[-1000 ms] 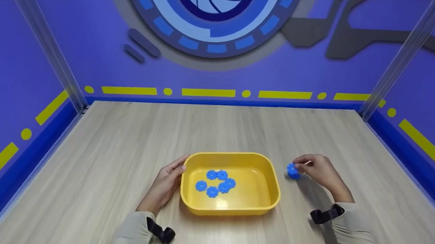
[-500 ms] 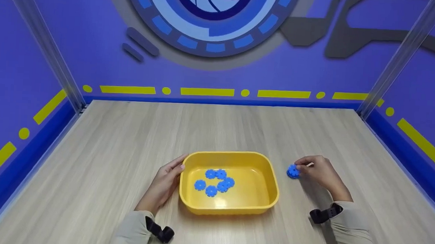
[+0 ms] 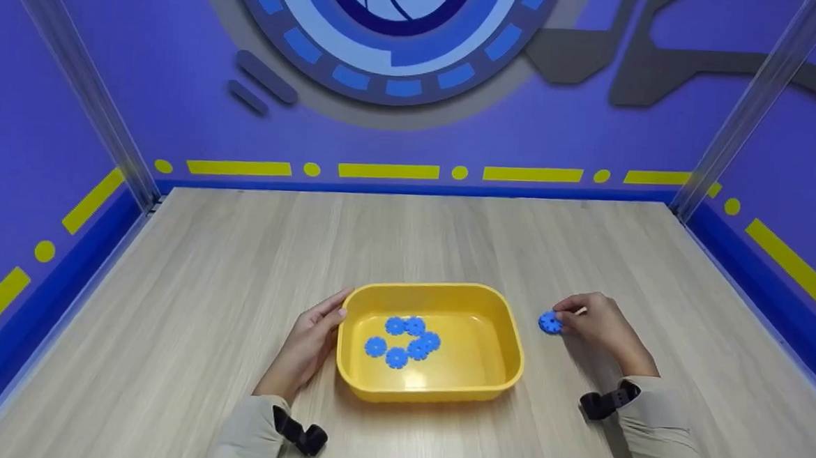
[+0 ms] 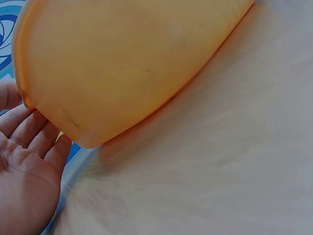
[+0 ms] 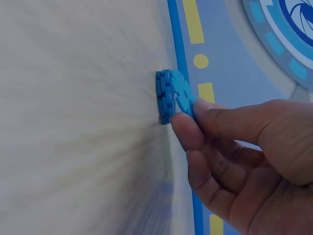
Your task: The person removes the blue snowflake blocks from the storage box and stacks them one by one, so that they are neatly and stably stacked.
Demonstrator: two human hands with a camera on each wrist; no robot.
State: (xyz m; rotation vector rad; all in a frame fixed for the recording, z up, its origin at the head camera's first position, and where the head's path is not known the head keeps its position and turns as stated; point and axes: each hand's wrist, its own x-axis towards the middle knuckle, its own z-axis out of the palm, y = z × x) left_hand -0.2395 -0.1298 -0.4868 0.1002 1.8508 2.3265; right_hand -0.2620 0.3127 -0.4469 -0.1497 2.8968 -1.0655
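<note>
My left hand (image 3: 307, 346) holds the yellow plastic bin (image 3: 434, 395) at its left end. The thumb lies over the rim, and the fingers (image 4: 46, 137) are against the outside wall. Several blue notched discs (image 3: 375, 347) lie flat in the left half of the bin, two of them overlapping. To the right of the bin, my right hand (image 3: 602, 326) pinches a blue notched disc (image 5: 183, 95) between thumb and finger. In the right wrist view this disc leans at the top of a short stack of blue notched discs (image 5: 164, 98) standing on the table.
The wood-grain table (image 3: 407, 236) spreads behind and around the bin. Purple-blue printed panels (image 3: 412, 145) close off the back and both sides, with metal posts (image 3: 742, 121) at the back corners. Each wrist wears a black strapped camera (image 3: 601, 405).
The pinched disc has come down from a raised tilt and now lies nearly flat on the stack. My right hand has barely shifted; my left hand and the bin stay put.
</note>
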